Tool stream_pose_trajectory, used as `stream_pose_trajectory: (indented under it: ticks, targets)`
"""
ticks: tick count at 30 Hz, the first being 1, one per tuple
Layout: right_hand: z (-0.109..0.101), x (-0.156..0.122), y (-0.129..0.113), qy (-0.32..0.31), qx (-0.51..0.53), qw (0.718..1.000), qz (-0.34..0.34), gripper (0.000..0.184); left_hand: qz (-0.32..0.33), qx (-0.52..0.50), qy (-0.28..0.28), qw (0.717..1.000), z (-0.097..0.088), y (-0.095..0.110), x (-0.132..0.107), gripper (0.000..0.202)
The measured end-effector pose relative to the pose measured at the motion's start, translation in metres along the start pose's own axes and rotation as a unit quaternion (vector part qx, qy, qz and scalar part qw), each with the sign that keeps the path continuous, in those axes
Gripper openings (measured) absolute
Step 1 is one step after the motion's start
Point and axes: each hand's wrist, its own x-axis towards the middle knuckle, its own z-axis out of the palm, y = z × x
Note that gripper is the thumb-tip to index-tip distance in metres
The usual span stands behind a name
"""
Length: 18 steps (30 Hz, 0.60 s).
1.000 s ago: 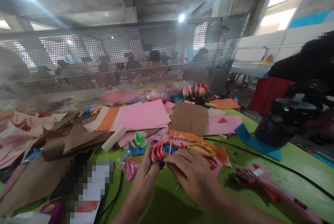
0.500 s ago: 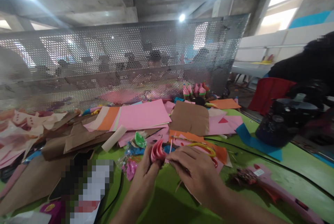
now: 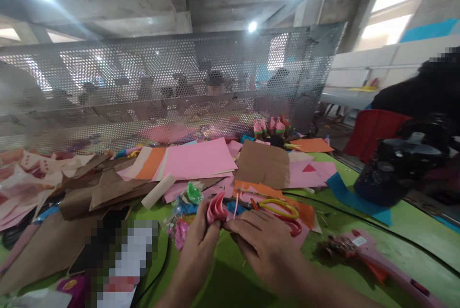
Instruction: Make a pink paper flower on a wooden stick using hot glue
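Between the thumb and fingers of my left hand [image 3: 201, 233] is a pink curled paper piece [image 3: 216, 208], its folded layers standing upward. The fingers of my right hand [image 3: 268, 238] are bent and pressed together at the lower right side of that piece. Whatever they pinch is hidden behind the fingers. A thin pink strip [image 3: 236, 205] sticks up just beyond the right fingertips. Yellow-handled scissors [image 3: 279, 207] and a red handle [image 3: 295, 227] lie behind my right hand. Left of my left hand are clear wrapping with a green crumpled piece [image 3: 194, 194] and a magenta piece [image 3: 180, 233].
Pink sheets [image 3: 197, 158] and brown paper [image 3: 262, 164] cover the table's back. Several pink swirl-topped figures [image 3: 279, 127] stand by the perforated metal screen [image 3: 172, 73]. On the right lie a pink glue gun [image 3: 391, 265], a black cable [image 3: 359, 214] and a dark machine [image 3: 390, 174].
My right hand has come slightly left, its fingers now closer against the pink curled paper. More of the scissors' handles shows behind it. My left hand keeps its hold.
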Motion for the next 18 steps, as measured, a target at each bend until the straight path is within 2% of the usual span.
stream_pose_trajectory:
  ticks: [4,11,15,18]
  targets:
    - [-0.001,0.0,0.0,-0.006,0.002,1.0,0.005,0.014,0.05,0.032,-0.039,0.997,0.0,0.005,0.0,0.022]
    - [-0.004,0.002,-0.001,-0.033,-0.01,0.999,0.004,0.012,0.055,0.079,-0.073,0.993,-0.004,0.011,-0.002,0.019]
    - [-0.02,0.001,0.0,-0.016,-0.015,1.0,0.018,0.015,0.056,0.081,-0.057,0.993,-0.005,0.01,0.0,0.02]
    - [-0.043,-0.012,0.011,0.004,-0.047,0.997,0.06,0.016,0.052,0.084,-0.056,0.994,-0.007,0.009,0.002,0.019]
